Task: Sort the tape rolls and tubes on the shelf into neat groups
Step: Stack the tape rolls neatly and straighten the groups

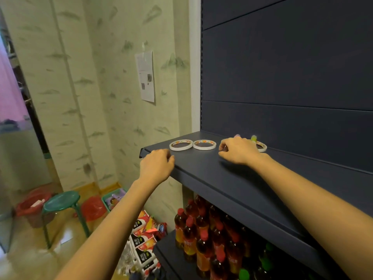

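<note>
Our left hand (156, 164) rests loosely curled on the shelf (201, 166) lip, holding nothing. Two tape rolls (181, 144) lie flat side by side, seemingly grouped. Our right hand (238, 150) appears to pinch a third roll (222, 141). A fourth roll (261, 147) and tube tips (253, 137) peek out behind it, probably unsorted. Bamboo-print wall (101, 98) on the left, bottles (201, 239) beneath.

Person's left hand (156, 165) and right hand (238, 151) are both bare. Left forearm (113, 219) and right forearm (312, 203) are bare too, uncovered right down to the bottom edge of view, slim build. Fingernails too small to make out.
</note>
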### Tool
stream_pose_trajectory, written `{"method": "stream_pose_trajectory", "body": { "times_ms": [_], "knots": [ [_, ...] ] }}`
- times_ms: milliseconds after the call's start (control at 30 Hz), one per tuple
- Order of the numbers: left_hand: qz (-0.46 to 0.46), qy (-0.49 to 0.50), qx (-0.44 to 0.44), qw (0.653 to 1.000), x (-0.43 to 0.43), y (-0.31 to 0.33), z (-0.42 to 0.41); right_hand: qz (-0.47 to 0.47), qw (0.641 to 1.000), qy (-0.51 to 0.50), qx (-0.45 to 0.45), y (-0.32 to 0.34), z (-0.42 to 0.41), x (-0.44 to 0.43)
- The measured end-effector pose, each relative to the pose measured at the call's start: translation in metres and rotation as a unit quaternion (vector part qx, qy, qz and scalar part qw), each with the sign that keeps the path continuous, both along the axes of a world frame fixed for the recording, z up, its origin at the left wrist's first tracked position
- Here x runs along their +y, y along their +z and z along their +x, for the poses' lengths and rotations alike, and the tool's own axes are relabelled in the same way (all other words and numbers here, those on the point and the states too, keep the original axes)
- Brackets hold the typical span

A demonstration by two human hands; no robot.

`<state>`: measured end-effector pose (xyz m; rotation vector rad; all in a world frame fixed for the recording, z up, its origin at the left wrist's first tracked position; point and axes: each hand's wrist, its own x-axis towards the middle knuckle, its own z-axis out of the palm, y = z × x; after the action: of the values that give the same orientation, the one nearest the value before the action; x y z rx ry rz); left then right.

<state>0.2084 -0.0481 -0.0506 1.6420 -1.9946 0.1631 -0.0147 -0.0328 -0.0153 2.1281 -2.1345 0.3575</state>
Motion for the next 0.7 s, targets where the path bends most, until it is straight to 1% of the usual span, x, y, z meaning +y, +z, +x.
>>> {"method": "stream_pose_trajectory", "body": {
  "times_ms": [67, 167, 333, 500, 600, 700],
  "knots": [
    [0.036, -0.004, 0.014, 0.999, -0.029, -0.003, 0.007, 0.009, 1.000, -0.019, -0.005, -0.002, 0.004, -0.021],
    [0.061, 0.000, 0.006, 0.998, -0.078, -0.003, 0.013, 0.032, 0.998, -0.049, -0.027, -0.003, 0.009, -0.049],
    [0.118, -0.032, -0.044, 0.991, -0.154, -0.001, 0.010, 0.047, 0.989, -0.133, -0.044, 0.003, 0.014, -0.081],
    [0.161, -0.105, -0.096, 0.977, -0.203, 0.000, 0.010, 0.045, 0.974, -0.220, -0.039, -0.001, 0.022, -0.104],
    [0.156, -0.140, -0.106, 0.972, -0.219, 0.004, 0.017, 0.049, 0.960, -0.272, -0.054, -0.007, 0.032, -0.118],
    [0.130, -0.157, -0.092, 0.975, -0.229, 0.008, 0.028, 0.082, 0.943, -0.319, -0.048, -0.010, 0.042, -0.132]
  ]
}}
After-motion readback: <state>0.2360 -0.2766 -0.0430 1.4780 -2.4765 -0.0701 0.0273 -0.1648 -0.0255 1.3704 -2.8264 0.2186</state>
